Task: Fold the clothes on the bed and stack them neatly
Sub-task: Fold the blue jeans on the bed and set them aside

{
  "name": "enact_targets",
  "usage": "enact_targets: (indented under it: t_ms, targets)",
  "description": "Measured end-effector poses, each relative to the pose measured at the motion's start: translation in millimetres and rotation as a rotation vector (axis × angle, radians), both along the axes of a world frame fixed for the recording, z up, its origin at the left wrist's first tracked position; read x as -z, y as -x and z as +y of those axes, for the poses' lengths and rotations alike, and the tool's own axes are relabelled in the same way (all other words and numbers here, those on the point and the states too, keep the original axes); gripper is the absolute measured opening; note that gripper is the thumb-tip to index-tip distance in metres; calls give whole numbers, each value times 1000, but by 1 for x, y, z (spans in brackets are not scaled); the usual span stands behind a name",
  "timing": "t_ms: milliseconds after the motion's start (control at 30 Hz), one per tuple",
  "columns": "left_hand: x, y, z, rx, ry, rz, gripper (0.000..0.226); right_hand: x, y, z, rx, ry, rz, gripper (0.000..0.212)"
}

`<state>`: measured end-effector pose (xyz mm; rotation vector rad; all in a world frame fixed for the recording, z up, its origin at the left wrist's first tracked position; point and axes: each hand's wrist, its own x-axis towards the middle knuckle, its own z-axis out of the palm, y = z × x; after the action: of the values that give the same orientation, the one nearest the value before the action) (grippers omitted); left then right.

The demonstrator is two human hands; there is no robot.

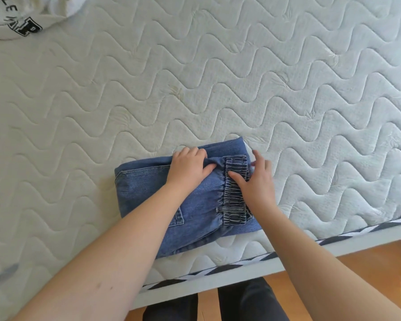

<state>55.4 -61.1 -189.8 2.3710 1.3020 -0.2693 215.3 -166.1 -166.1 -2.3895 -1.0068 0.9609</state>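
Blue jeans (148, 188) lie folded near the bed's (287, 77) front edge — elastic waistband up. Left hand (189, 169) grips bunched denim; right hand (256, 179) presses flat. A white shirt (12, 17), far corner, reads "LE".

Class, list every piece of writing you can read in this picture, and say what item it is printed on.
"LE": black letters on the white garment at the mattress's far left corner; the word is cut off.
A large black block letter below it, perhaps "P": only partly visible, uncertain.
The folded jeans: no readable text.
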Motion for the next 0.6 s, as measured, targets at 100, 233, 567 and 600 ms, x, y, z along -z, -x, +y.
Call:
enact_targets:
  t_ms: [100,233,567,600]
  targets:
    - [-5,2,-4,-59,2,-96,37,-8,8,3,-134,-63,-197,71]
    - [-27,23,-20,-201,-87,-408,26,-19,40,3,-204,-210,-328,57]
    - [-2,94,-92,-124,-210,-114,54,27,64,-12,-489,-48,-449,62]
    - [5,98,-97,-91,-209,-78,57,31,62,-13,-492,-41,-452,62]
